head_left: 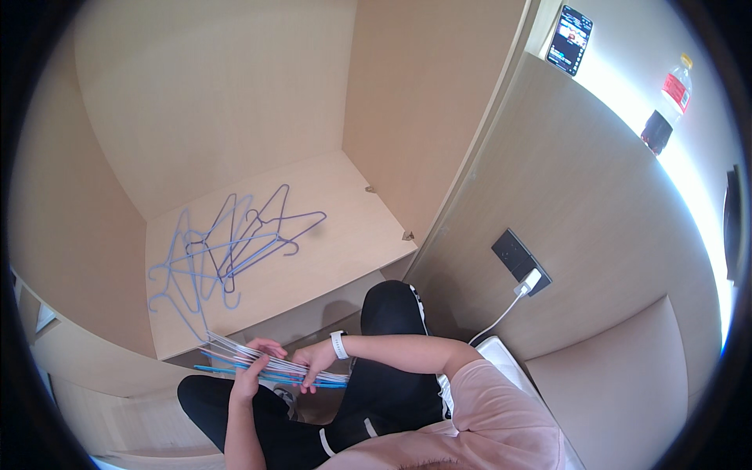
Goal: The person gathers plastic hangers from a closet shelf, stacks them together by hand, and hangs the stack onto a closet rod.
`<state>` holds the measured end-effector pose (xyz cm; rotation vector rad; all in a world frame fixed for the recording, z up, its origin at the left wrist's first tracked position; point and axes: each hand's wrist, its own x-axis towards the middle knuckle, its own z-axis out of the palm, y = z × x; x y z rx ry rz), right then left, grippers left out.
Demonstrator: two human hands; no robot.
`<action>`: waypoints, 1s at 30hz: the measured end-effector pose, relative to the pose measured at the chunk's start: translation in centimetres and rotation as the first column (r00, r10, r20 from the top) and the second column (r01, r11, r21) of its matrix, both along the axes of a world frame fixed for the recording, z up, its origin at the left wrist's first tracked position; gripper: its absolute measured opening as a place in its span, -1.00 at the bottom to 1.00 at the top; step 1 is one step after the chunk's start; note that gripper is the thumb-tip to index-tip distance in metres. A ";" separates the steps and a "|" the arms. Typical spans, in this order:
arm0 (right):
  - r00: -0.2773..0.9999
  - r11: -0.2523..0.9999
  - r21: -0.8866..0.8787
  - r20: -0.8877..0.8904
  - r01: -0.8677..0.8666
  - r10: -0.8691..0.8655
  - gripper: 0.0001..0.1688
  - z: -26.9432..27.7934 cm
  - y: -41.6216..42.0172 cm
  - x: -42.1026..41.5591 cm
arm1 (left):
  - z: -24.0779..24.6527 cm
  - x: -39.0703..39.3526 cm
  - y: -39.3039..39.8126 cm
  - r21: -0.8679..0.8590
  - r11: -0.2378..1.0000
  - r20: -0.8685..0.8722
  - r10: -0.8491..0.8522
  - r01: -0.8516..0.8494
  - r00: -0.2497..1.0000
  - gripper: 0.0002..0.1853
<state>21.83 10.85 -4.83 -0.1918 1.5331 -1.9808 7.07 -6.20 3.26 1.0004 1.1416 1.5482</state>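
Above my lap, both hands hold a bundle of thin hangers [276, 371], white, blue and a pinkish one, stacked together. My left hand [252, 370] grips the bundle nearer its left end, thumb on top. Closer to the right end, my right hand [309, 364] has its fingers around the same bundle, with a white-banded watch [339, 345] on the wrist. Beyond my hands, several loose blue and dark purple hangers [232, 247] lie overlapping on the wooden cabinet shelf [346, 217]. The hooks in the bundle cannot be made out clearly.
Wooden panels [429, 88] enclose the shelf at left, back and right. A wall socket [514, 252] holds a white charger [530, 282] with its cable. On a lit ledge at the upper right stand a lit phone [570, 41] and a cola bottle [670, 103]. A padded panel [617, 376] is at right.
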 end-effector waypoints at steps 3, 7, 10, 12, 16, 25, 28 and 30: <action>1.000 1.000 0.004 -0.016 0.007 -0.007 -0.71 0.0 0.1 0.0 | 0.0 0.2 0.0 -0.021 1.000 0.031 -0.003 0.004 1.000 -0.66; 1.000 0.999 0.028 -0.007 0.023 -0.023 -0.74 -0.1 0.0 0.2 | 0.1 0.3 0.0 -0.025 1.000 0.011 -0.017 0.017 1.000 -0.67; 1.000 0.998 0.059 0.000 0.030 -0.030 -0.76 -0.9 0.0 0.1 | 0.2 0.4 0.1 -0.031 0.999 -0.002 -0.026 0.026 1.000 -0.66; 0.999 0.996 0.085 0.025 0.035 -0.037 -0.77 -1.3 0.0 0.1 | 0.0 0.5 0.2 -0.031 0.999 -0.006 -0.026 0.026 1.000 -0.66; 0.999 0.996 0.087 0.015 0.032 -0.033 -0.79 -1.6 -0.1 0.2 | 0.1 0.5 0.1 -0.036 0.999 -0.009 -0.038 0.037 0.999 -0.67; 0.999 0.993 0.117 0.033 0.011 -0.015 -0.81 -1.5 -0.1 0.2 | 0.1 0.8 0.3 -0.045 0.997 -0.020 -0.056 0.055 0.998 -0.67; 1.000 0.994 0.111 0.018 0.007 -0.009 -0.81 -2.0 0.1 0.1 | 0.0 0.7 0.4 -0.041 0.997 -0.023 -0.065 0.064 0.998 -0.67; 1.000 0.995 0.101 0.014 0.005 -0.007 -0.81 -2.3 0.0 0.0 | 0.0 0.7 0.5 -0.043 0.997 -0.024 -0.065 0.064 0.998 -0.67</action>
